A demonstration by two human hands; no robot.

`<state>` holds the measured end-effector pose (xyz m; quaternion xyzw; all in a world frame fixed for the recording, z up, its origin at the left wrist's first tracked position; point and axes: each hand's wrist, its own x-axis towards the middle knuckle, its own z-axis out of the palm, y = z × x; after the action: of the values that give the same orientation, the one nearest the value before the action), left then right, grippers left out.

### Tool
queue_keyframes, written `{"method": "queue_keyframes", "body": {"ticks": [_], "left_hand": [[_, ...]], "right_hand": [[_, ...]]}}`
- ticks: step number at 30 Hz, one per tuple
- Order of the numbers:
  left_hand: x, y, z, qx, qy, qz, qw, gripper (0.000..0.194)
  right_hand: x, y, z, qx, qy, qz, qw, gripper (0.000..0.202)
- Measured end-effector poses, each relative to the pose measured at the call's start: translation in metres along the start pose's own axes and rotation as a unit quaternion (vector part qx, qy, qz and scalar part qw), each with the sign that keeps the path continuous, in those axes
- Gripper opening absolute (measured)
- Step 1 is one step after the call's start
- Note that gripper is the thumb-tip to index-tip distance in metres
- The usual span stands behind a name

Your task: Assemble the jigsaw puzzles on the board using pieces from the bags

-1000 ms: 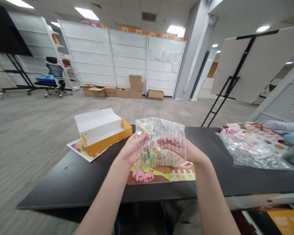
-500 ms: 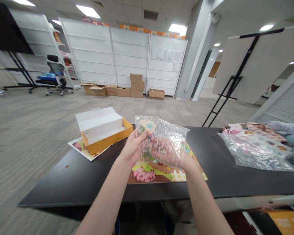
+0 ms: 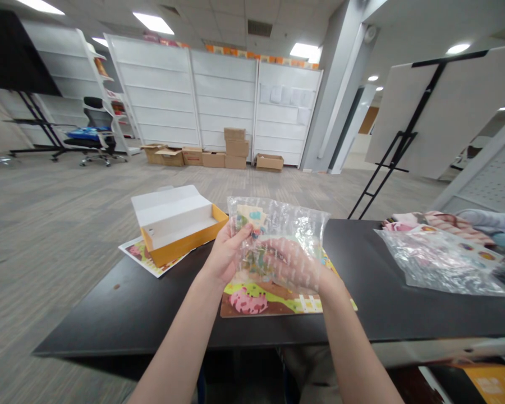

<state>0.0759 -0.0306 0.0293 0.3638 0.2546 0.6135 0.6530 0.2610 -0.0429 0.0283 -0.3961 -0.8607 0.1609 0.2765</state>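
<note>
A clear plastic bag [image 3: 303, 224] is held up over the table, with printed puzzle-like pieces [image 3: 252, 216] in its left end. My left hand [image 3: 229, 252] pinches the bag's left side, thumb in front. Inside the bag is my right hand [image 3: 286, 261], seen through the wrinkled plastic; its fingers reach toward the pieces, and whether they grip any is hidden by glare. Beneath both hands lies a colourful farm-scene board [image 3: 250, 302] with a pink animal and a white fence.
Left of my hands, an open yellow box [image 3: 185, 238] with a white lid rests partly on a printed sheet [image 3: 137, 252]. Plastic-wrapped goods [image 3: 441, 258] and folded fabrics [image 3: 450, 224] lie on the dark table's [image 3: 387, 314] right side.
My right hand has shifted slightly inside the bag, and the bag is spread a little wider. My left hand keeps its pinch.
</note>
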Motion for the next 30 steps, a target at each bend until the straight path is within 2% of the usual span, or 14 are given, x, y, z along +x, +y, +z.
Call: {"method": "queue_keyframes", "body": {"ticks": [3, 8, 11, 13, 17, 21, 25, 30], "left_hand": [[0.003, 0.002, -0.004, -0.012, 0.025, 0.000, 1.000, 0.038], [0.007, 0.008, -0.013, -0.045, 0.069, 0.014, 0.997, 0.037], [0.009, 0.013, -0.016, -0.075, 0.085, 0.024, 0.993, 0.032], [0.010, 0.015, -0.018, -0.094, 0.093, 0.025, 0.991, 0.025], [0.012, 0.015, -0.024, -0.119, 0.107, 0.010, 0.987, 0.013], [0.014, 0.012, -0.028, -0.134, 0.102, -0.019, 0.986, 0.012], [0.015, 0.010, -0.030, -0.111, 0.079, -0.048, 0.989, 0.012], [0.012, 0.008, -0.028, -0.064, 0.046, -0.069, 0.995, 0.015]], "right_hand": [[-0.004, 0.001, -0.014, 0.009, 0.063, 0.015, 0.998, 0.032], [-0.014, 0.003, -0.045, 0.099, 0.180, 0.068, 0.976, 0.032], [-0.023, 0.017, -0.059, 0.157, 0.256, 0.100, 0.948, 0.036], [-0.031, 0.034, -0.065, 0.170, 0.285, 0.126, 0.935, 0.040], [-0.046, 0.072, -0.068, 0.113, 0.237, 0.200, 0.944, 0.039], [-0.052, 0.096, -0.061, 0.018, 0.163, 0.269, 0.949, 0.026], [-0.050, 0.101, -0.051, -0.005, 0.087, 0.287, 0.954, 0.024], [-0.044, 0.097, -0.044, -0.041, 0.056, 0.301, 0.951, 0.017]]}}
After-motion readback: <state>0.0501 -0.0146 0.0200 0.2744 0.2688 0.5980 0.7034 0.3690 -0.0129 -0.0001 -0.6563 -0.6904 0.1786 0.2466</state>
